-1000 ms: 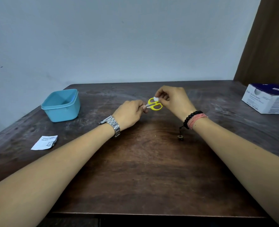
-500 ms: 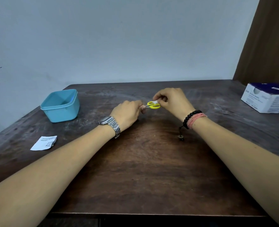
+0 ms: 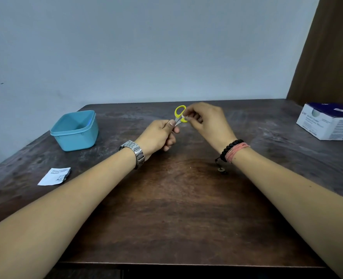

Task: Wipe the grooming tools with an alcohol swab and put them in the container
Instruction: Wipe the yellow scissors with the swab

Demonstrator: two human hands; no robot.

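So this is mid-wipe on the little yellow-handled scissors (image 3: 179,115); they're held up above the middle of the bench (image 3: 186,208), not resting on it. The left hand (image 3: 160,137) is curled round the blade end, thumb pinching the metal, handles poking up and away; the right hand (image 3: 205,122) has its fingertips pinched on a tiny white swab (image 3: 185,118) pressed against the scissors just below the yellow loops. Swab is mostly hidden by the fingers, so can't say how much of it is left to use.

The blue container (image 3: 76,129) sits open off to the left, well apart from the hands; I can't see any tool inside it from this angle. Torn white wrapper (image 3: 54,176) lies on the bench nearer the left forearm; a white and blue box (image 3: 329,121) is at the far right edge.

My guess at what's next: finish rubbing the handles, then the left hand has to carry the scissors over to the container and drop them in; it's holding the sharp end, so maybe regrip first.
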